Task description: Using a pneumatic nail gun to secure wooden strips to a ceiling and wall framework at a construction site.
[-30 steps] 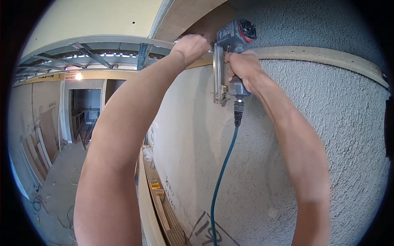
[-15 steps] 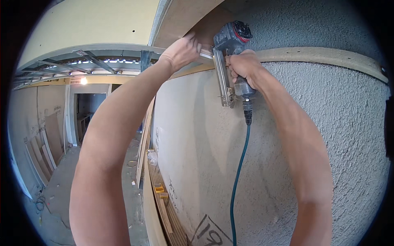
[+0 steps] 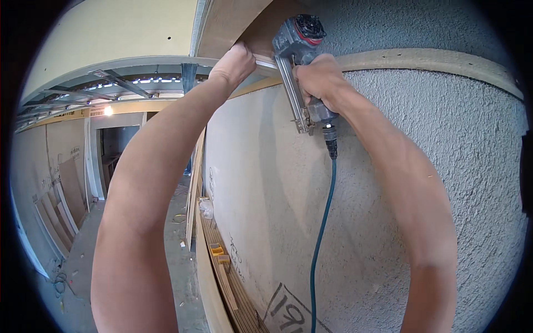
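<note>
My right hand (image 3: 322,80) is wrapped round the grip of a pneumatic nail gun (image 3: 292,44), dark grey with a silver magazine slanting down. A teal air hose (image 3: 323,222) hangs from the coupling at its lower end. The nail gun's upper end is beside a pale wooden strip (image 3: 265,61) running along the top of the wall. On that strip, under the overhead board, my left hand (image 3: 236,62) is closed with its fingers curled. Part of its grip is hidden behind the hand. Whether the gun's nose touches the wood is hidden.
A brown board (image 3: 227,22) hangs overhead. Rough grey wall (image 3: 444,139) and a wooden rail (image 3: 422,60) lie at right. Long slatted boards (image 3: 222,272) with small yellow blocks (image 3: 216,250) lie along the wall's foot. Metal ceiling framing (image 3: 122,83) and leaning boards (image 3: 55,216) are at left.
The view has shifted slightly, so both hands and the nail gun appear further left, the gun also higher. Both hands keep their grip.
</note>
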The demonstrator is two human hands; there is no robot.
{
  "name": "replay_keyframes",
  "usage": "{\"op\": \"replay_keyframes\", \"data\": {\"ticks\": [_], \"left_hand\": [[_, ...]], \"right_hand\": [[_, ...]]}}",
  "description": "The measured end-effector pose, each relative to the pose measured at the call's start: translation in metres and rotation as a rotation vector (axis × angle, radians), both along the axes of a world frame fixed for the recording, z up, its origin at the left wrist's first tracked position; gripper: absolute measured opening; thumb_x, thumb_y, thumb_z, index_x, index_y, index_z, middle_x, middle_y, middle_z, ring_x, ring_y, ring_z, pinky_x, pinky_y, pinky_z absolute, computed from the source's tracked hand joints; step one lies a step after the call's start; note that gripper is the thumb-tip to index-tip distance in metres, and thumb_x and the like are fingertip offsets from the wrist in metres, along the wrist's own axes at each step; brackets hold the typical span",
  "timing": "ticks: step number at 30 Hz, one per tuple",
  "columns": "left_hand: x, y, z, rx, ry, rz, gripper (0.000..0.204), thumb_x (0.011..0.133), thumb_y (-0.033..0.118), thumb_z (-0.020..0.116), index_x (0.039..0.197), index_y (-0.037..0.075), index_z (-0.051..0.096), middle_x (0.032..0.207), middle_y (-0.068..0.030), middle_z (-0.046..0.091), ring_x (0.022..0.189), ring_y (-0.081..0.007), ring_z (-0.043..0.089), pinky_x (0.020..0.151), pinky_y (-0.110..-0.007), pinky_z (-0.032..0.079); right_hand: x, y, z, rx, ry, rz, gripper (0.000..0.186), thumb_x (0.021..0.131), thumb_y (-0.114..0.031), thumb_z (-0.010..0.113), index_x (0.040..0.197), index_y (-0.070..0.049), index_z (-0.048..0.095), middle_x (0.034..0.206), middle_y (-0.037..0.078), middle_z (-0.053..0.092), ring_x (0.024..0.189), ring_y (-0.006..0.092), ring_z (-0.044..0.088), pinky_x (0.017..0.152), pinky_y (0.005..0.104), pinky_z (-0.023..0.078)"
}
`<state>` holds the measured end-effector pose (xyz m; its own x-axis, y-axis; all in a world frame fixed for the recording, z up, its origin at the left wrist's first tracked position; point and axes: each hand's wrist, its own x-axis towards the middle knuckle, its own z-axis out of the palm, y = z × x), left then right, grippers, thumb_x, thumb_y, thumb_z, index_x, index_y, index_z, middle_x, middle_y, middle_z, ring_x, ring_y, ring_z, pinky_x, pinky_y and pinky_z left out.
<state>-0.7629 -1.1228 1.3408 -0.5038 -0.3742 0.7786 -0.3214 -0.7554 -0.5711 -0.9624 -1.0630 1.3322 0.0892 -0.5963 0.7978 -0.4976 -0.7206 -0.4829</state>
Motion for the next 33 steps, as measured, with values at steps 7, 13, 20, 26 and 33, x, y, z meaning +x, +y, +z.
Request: {"op": "replay_keyframes", "data": {"ticks": [7,13,20,26,33], "left_hand": [[0.006,0.0,0.0,0.005,0.02,-0.071,0.017,0.088,0.021,0.061,0.09,0.012,0.075,0.088,-0.0032,0.068,0.089,-0.0183,0.062,0.073,-0.031,0.042],[0.002,0.002,-0.002,-0.015,0.004,-0.071,0.017,0.088,0.022,0.061,0.088,0.012,0.075,0.089,-0.0032,0.068,0.088,-0.0187,0.062,0.074,-0.03,0.043],[0.001,0.005,0.003,0.045,0.061,-0.066,0.017,0.087,0.02,0.061,0.092,0.009,0.073,0.086,-0.0025,0.066,0.087,-0.0197,0.061,0.076,-0.031,0.044],[0.01,0.004,0.002,-0.084,-0.21,-0.308,0.018,0.085,0.019,0.061,0.092,0.005,0.069,0.084,-0.0037,0.064,0.085,-0.0207,0.062,0.074,-0.032,0.047],[0.001,-0.003,-0.001,0.03,-0.168,-0.385,0.017,0.085,0.018,0.06,0.09,0.003,0.066,0.082,-0.0047,0.063,0.08,-0.0215,0.063,0.064,-0.03,0.05]], "right_hand": [[0.012,0.001,-0.003,-0.065,0.015,0.017,0.026,0.084,-0.008,0.061,0.063,0.006,0.062,0.058,0.012,0.06,0.045,0.0196,0.055,0.043,0.0372,0.042],[0.003,0.004,0.001,-0.028,0.015,-0.028,0.019,0.078,-0.005,0.06,0.066,0.01,0.063,0.066,0.016,0.064,0.053,0.0231,0.062,0.047,0.0358,0.049],[-0.002,-0.009,0.006,-0.007,0.014,0.015,0.018,0.079,-0.005,0.06,0.068,0.009,0.064,0.068,0.016,0.065,0.052,0.0227,0.062,0.048,0.0349,0.05],[-0.005,-0.004,0.007,-0.009,0.023,-0.005,0.019,0.08,-0.005,0.058,0.066,0.008,0.063,0.064,0.016,0.063,0.049,0.0228,0.061,0.047,0.0364,0.049],[-0.012,-0.002,0.01,0.038,0.035,0.023,0.019,0.078,-0.005,0.057,0.066,0.008,0.064,0.064,0.018,0.065,0.052,0.024,0.064,0.051,0.0363,0.052]]}}
